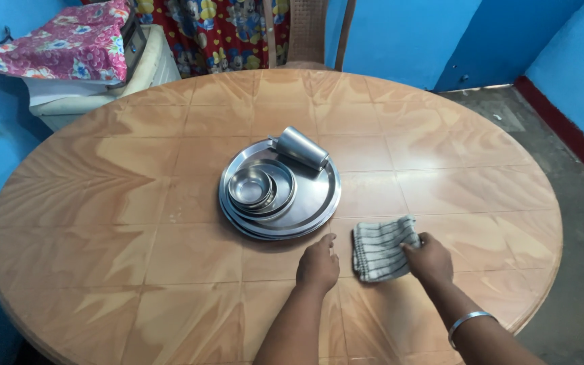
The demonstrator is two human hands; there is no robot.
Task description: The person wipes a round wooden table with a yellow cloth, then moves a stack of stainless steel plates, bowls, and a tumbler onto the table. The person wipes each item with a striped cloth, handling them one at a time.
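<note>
Your right hand (430, 259) rests on the right edge of a folded cloth (381, 247), grey-white with dark stripes, which lies flat on the round wooden desk (136, 223) in front of you. The fingers (411, 249) of that hand are curled together and pinch the cloth's edge against the desk. A metal bangle (469, 320) sits on that wrist.

Your left hand (318, 263) lies palm down on the desk, just left of the cloth and near the front rim of the stack of steel plates (315, 203). Its fingers (328, 240) are loosely together and hold nothing; you cannot tell from this view whether they touch the plate rim.

The plates sit near the middle of the desk, beyond both hands. On them, toward the left, 2 or 3 small steel bowls (251, 188) nest one inside another. A steel cup (301, 148) lies on its side at the back rim of the plates, its open mouth toward the right.

Beyond the desk stands a brown chair (307, 34). At the back left, a flowered cloth (62, 44) covers a white box-like thing. The walls are blue, and a grey floor (576, 223) shows on the right.
</note>
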